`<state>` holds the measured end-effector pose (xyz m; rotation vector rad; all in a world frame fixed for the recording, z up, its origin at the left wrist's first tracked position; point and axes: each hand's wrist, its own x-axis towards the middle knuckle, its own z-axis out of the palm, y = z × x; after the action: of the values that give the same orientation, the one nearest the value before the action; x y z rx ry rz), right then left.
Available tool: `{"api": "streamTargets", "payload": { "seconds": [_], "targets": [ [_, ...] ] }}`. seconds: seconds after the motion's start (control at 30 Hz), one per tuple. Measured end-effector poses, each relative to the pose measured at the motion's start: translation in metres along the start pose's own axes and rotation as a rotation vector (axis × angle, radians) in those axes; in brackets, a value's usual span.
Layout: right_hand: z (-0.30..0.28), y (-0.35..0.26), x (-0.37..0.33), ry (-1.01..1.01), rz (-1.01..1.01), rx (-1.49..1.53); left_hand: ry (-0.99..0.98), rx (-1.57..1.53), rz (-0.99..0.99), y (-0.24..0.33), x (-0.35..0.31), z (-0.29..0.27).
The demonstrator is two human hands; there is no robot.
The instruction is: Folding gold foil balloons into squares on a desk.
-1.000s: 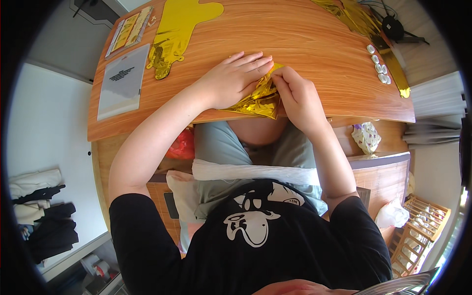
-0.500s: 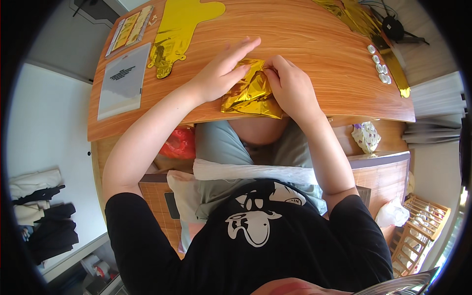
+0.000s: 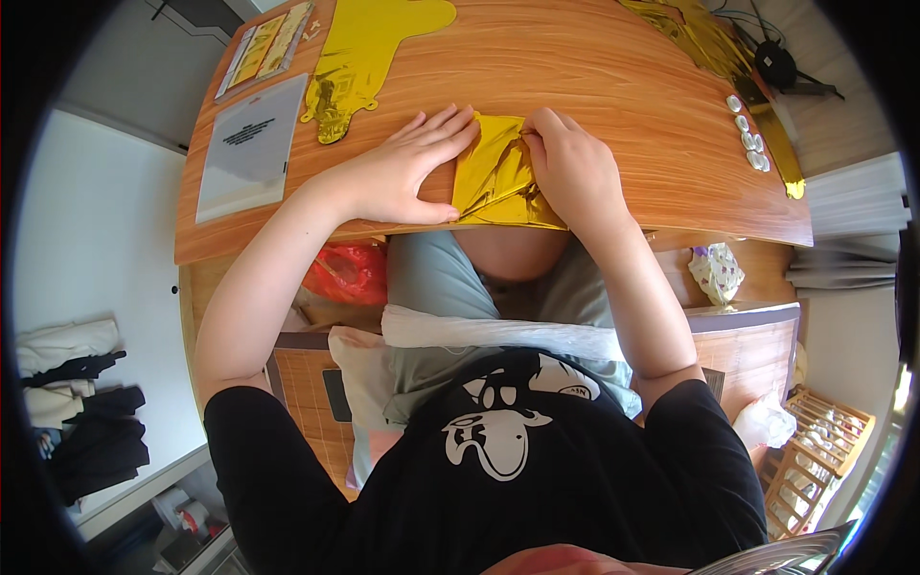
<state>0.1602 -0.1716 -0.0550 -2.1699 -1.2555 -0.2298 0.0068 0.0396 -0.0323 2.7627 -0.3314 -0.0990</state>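
1. Head view, looking down: person seated at a wooden desk point(image 3: 613, 86), both forearms reaching fwd from the lower edge.
2. Folded gold foil piece point(image 3: 494, 172) lies at the desk's near edge, between the 2 hands, crumpled, partly folded over itself.
3. Left hand point(image 3: 398, 177) rests flat on the desk w/ fingers point(image 3: 443, 125) spread wide; fingertips touch the foil's left top corner, thumb lies along the near edge beside the foil. Not gripping, just pressing.
4. Right hand point(image 3: 575, 172) sits on the foil's right side, fingers curled narrow, pinching the foil's upper edge near its top right corner.
5. Far left of desk: grey plastic sleeve point(image 3: 251, 149) lying flat, w/ a narrow card strip point(image 3: 261, 48) beyond it.
6. Flat gold foil shape point(image 3: 369, 48) lies beyond the left hand, well apart from the folded piece.
7. Far right: row of small white round bits point(image 3: 747, 139) beside a gold strip point(image 3: 771, 134).
8. Below the desk edge: red bag point(image 3: 350, 273) by the person's left knee.
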Motion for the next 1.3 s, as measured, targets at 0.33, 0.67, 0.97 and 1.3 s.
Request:
{"api": "streamTargets", "payload": {
  "seconds": [0.33,0.67,0.97,1.3],
  "targets": [
    [0.002,-0.001,0.0,-0.058,-0.006,-0.061,0.212,-0.087,-0.062,0.021,-0.004,0.014],
    [-0.006,0.001,0.004,-0.152,0.011,0.007,0.41,0.228,-0.145,0.094,0.008,0.069],
    [-0.069,0.021,-0.027,-0.102,-0.328,0.227,0.238,0.15,-0.019,0.064,0.005,0.031],
    [-0.048,0.018,-0.069,-0.074,-0.432,-0.05,0.082,-0.175,0.182,0.014,0.031,0.007]
  ]
}}
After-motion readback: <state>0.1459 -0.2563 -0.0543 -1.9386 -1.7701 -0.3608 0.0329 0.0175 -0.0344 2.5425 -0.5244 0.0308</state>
